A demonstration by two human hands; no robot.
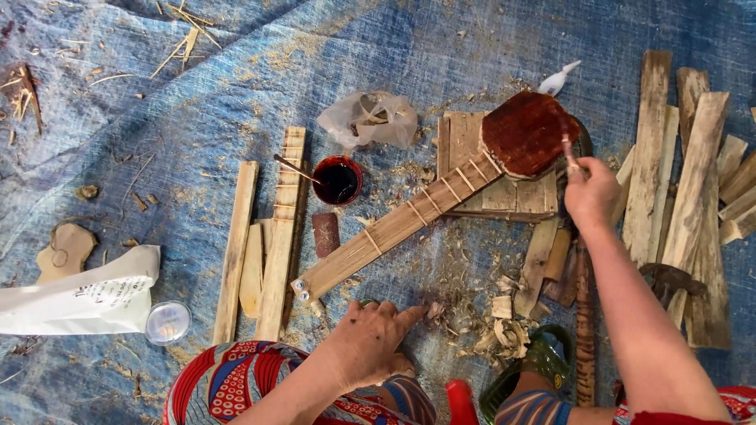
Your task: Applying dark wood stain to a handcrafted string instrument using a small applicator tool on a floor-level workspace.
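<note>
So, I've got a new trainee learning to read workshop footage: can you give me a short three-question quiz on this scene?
1. True or false: the right hand holds a small brush against the dark brown body of the wooden instrument.
2. What lies under the left hand?
A. a glass jar
B. the blue tarp strewn with wood shavings
C. a saw
3. Fill in: the small red bowl beside the instrument's neck holds a dark ____.

Key
1. True
2. B
3. liquid
</note>
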